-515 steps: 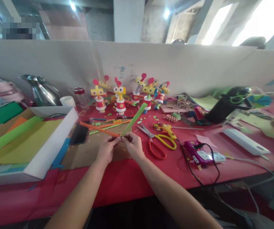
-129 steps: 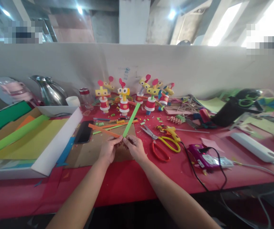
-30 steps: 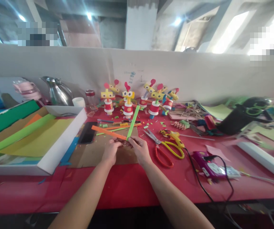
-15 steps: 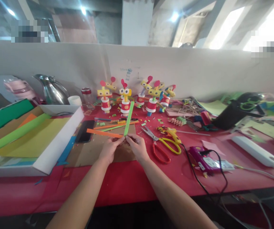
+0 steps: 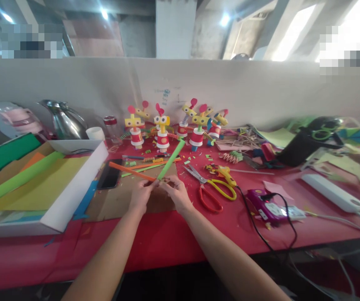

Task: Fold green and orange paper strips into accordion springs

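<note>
Two paper strips meet at one end between my hands, above a sheet of brown cardboard [image 5: 117,205]. The orange paper strip [image 5: 130,170] points left, and the green paper strip [image 5: 172,159] slants up to the right. My left hand [image 5: 142,194] pinches the joined ends from the left. Against the same joint, the fingers of my right hand [image 5: 175,192] are closed from the right. The fingertips partly hide where the strips overlap. On the cardboard behind lie more narrow orange and green strips [image 5: 142,169] and small coiled paper springs [image 5: 153,160].
Scissors [image 5: 209,188] and a yellow glue gun [image 5: 226,174] lie right of my hands, near a purple power strip [image 5: 266,205]. Several paper-cup figures [image 5: 163,140] stand behind. Left are a phone [image 5: 109,173] and a white box [image 5: 76,188] of coloured paper. A steel jug [image 5: 64,119] stands farther back.
The green strip has tilted from nearly upright over to the right. The orange strip now slopes more steeply up to the left. Both hands stay at the joint.
</note>
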Available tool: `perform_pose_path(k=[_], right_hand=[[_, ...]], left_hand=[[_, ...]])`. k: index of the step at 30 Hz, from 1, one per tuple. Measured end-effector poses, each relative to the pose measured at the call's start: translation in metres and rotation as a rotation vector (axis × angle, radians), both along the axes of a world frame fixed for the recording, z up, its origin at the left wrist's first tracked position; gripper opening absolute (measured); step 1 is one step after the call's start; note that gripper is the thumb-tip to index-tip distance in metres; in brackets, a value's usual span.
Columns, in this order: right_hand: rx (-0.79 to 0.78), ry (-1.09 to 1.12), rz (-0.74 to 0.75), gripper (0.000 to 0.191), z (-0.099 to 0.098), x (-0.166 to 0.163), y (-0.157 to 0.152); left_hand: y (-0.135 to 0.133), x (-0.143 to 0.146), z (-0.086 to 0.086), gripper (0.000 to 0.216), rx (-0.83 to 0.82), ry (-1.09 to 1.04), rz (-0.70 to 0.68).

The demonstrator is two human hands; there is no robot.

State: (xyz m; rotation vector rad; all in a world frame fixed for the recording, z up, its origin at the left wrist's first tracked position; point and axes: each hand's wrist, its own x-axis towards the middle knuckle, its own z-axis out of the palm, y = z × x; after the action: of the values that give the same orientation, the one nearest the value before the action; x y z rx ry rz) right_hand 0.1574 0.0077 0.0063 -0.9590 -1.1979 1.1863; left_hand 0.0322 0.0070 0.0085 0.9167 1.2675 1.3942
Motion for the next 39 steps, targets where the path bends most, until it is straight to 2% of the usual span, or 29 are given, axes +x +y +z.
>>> perform_pose_path(k=[3, 7, 10, 14, 21, 25, 28, 31, 32, 35, 39], right_hand=[[-0.005, 0.008, -0.024, 0.023, 0.002, 0.0, -0.001], [-0.088, 0.17, 0.017, 0.025, 0.005, 0.001, 0.0], [-0.17, 0.331, -0.04, 0.021, 0.005, 0.006, 0.007], [-0.189, 0.556, -0.128, 0.02, 0.008, 0.017, 0.017], [-0.196, 0.753, -0.223, 0.019, 0.015, 0.039, 0.029], [-0.092, 0.635, -0.256, 0.026, 0.014, 0.038, 0.027], [-0.079, 0.346, -0.079, 0.031, 0.009, 0.022, 0.017], [0.1, -0.038, 0.136, 0.024, 0.001, 0.005, 0.006], [0.16, -0.114, 0.146, 0.02, -0.001, 0.001, 0.004], [0.212, -0.174, 0.112, 0.016, -0.008, -0.004, 0.002], [0.138, -0.051, 0.15, 0.022, -0.008, -0.003, 0.003]], left_hand=[[-0.003, 0.004, 0.002, 0.034, 0.059, 0.036, -0.05], [-0.002, 0.006, 0.0, 0.03, 0.031, 0.007, -0.113], [0.0, 0.002, -0.003, 0.026, 0.001, 0.099, -0.098], [0.004, -0.005, -0.003, 0.025, 0.032, 0.275, -0.061], [0.007, -0.016, -0.004, 0.027, 0.04, 0.378, -0.068], [0.008, -0.018, -0.004, 0.026, -0.041, 0.241, -0.008], [0.007, -0.013, -0.002, 0.023, -0.081, -0.038, -0.007], [0.006, -0.007, 0.001, 0.02, -0.106, -0.287, -0.036], [0.005, -0.005, 0.002, 0.019, -0.111, -0.338, -0.045], [0.003, -0.002, 0.005, 0.015, -0.121, -0.417, -0.074], [0.001, -0.003, 0.006, 0.011, -0.102, -0.469, -0.181]])
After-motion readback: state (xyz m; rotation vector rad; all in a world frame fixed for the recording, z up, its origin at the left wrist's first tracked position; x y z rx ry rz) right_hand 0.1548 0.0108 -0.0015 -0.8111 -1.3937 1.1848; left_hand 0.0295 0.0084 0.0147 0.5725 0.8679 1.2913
